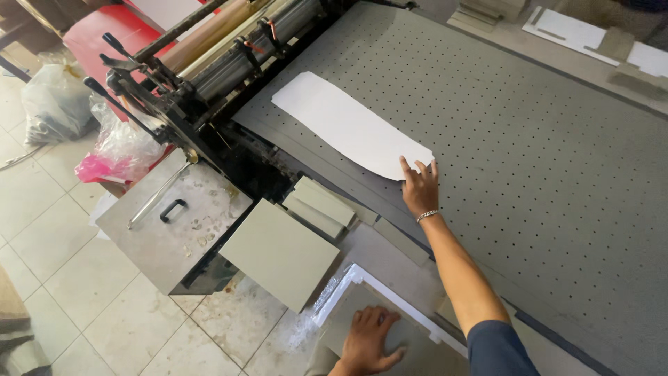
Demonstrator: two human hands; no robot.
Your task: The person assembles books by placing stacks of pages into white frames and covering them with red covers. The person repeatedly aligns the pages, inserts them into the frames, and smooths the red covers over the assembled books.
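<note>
Fingers of right hand (419, 189) press white sheet (350, 127); left hand (369, 341) flat on grey board (410, 348).

Two hands are in view: the right hand (419, 189) at centre frame, the left hand (369, 340) at the bottom edge. One white sheet (348, 127) lies upper centre, two plastic bags (118, 147) sit at left, and one black handle (172, 209) shows lower left.

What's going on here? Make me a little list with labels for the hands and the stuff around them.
Right hand: fingers flat on the near end of a white paper sheet
Left hand: pressed on a grey board
Table: grey, dotted with small holes
Machine: rollers, at the paper's far end
Grey boards: stacked by the machine
</note>
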